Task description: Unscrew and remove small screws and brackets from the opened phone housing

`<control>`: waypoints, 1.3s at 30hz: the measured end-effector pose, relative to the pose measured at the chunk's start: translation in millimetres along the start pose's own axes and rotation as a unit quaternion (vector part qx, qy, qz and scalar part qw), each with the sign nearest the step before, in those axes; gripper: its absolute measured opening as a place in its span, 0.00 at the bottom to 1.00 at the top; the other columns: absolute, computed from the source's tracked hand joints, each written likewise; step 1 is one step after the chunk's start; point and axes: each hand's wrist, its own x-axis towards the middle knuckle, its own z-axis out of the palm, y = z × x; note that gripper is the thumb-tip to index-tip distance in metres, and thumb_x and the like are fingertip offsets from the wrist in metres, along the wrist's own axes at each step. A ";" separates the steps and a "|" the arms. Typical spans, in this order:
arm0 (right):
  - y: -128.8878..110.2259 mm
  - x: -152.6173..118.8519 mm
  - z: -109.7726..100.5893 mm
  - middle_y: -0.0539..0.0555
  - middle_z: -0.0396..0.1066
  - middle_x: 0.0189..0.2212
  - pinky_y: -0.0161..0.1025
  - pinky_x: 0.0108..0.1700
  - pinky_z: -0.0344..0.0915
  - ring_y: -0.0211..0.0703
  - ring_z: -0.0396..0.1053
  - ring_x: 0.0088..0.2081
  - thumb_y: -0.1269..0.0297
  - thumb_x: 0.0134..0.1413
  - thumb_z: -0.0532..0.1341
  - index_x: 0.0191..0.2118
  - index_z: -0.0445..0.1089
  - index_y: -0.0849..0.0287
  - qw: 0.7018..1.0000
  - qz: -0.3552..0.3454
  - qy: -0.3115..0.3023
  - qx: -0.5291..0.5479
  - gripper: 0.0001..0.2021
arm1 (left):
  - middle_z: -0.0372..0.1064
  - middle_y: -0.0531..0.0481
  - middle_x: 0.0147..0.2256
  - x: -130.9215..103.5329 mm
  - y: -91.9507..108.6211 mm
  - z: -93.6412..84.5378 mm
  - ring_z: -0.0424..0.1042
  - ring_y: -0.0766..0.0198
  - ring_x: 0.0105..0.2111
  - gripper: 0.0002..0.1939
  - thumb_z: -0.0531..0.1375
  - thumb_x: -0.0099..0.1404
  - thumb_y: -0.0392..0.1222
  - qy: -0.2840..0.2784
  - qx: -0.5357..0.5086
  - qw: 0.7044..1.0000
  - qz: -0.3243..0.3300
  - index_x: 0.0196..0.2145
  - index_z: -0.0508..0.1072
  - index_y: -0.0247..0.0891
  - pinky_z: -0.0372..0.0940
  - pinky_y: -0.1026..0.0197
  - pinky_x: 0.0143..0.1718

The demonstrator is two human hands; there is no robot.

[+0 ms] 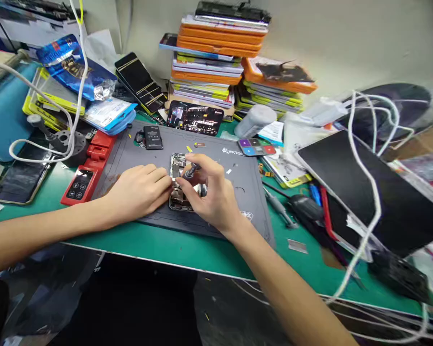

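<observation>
An opened smartphone (176, 193) lies on the grey work mat with its inner boards and parts showing. My left hand (144, 186) rests on the mat with fingers bent and close together, pressed to the phone's left edge; its thumb is hidden. Between the thumb and fingers of my right hand (216, 192) is a small dark screwdriver (192, 171), held tilted over the phone. Its tip is too small to make out. A loose black phone battery (153, 137) lies on the mat behind my left hand.
Behind the mat (252, 192), a lit phone (195, 118) leans against stacked orange boxes (220, 41). A red device (81, 185) stands left. At right are a grey screwdriver (279, 206), a black panel (375, 187) and a looping white cable (368, 178). The green table's front edge is near my forearms.
</observation>
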 end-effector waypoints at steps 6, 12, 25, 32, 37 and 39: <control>2.8 -2.4 -0.7 0.54 0.77 0.55 0.38 0.32 0.79 0.37 0.77 0.29 0.65 0.67 0.67 0.67 0.56 0.48 0.999 0.015 0.024 -0.015 0.29 | 0.74 0.48 0.34 -2.0 1.9 -2.6 0.72 0.58 0.34 0.13 0.54 0.79 0.40 -0.003 0.004 1.000 0.001 0.37 0.74 0.36 0.64 0.55 0.35; -0.9 0.1 -2.9 0.51 0.79 0.53 0.38 0.30 0.77 0.35 0.74 0.26 0.66 0.68 0.66 0.67 0.58 0.44 1.000 0.016 0.002 -0.027 0.27 | 0.74 0.47 0.34 -1.6 2.3 -3.0 0.72 0.58 0.34 0.14 0.54 0.79 0.41 -0.006 -0.002 1.000 0.000 0.36 0.74 0.35 0.64 0.55 0.36; 1.0 -7.9 0.7 0.58 0.73 0.54 0.39 0.32 0.81 0.40 0.78 0.37 0.72 0.70 0.57 0.72 0.52 0.47 0.995 0.066 0.007 0.081 0.29 | 0.74 0.49 0.35 -2.5 2.4 -2.2 0.73 0.57 0.34 0.13 0.55 0.79 0.42 -0.012 -0.009 1.000 -0.007 0.37 0.73 0.37 0.65 0.54 0.36; 2.4 -7.4 3.9 0.58 0.65 0.65 0.41 0.37 0.85 0.42 0.79 0.45 0.68 0.72 0.57 0.73 0.51 0.42 0.991 0.076 0.019 0.106 0.29 | 0.74 0.48 0.34 -1.5 2.8 -3.0 0.72 0.58 0.34 0.13 0.54 0.79 0.41 -0.010 -0.005 1.000 -0.005 0.36 0.73 0.37 0.63 0.55 0.35; 4.4 -8.1 4.9 0.59 0.67 0.62 0.43 0.39 0.85 0.43 0.79 0.44 0.67 0.73 0.56 0.73 0.50 0.43 0.991 0.080 0.008 0.108 0.29 | 0.74 0.48 0.34 -1.2 3.2 -3.3 0.72 0.57 0.34 0.13 0.55 0.79 0.41 -0.012 -0.003 1.000 -0.004 0.37 0.73 0.37 0.63 0.55 0.36; 4.6 -7.9 5.1 0.59 0.68 0.61 0.43 0.40 0.85 0.43 0.79 0.45 0.68 0.72 0.56 0.73 0.51 0.44 0.991 0.075 0.006 0.110 0.29 | 0.74 0.48 0.35 -1.0 3.4 -2.9 0.72 0.57 0.34 0.12 0.55 0.79 0.41 -0.013 -0.003 1.000 -0.005 0.37 0.73 0.37 0.63 0.55 0.36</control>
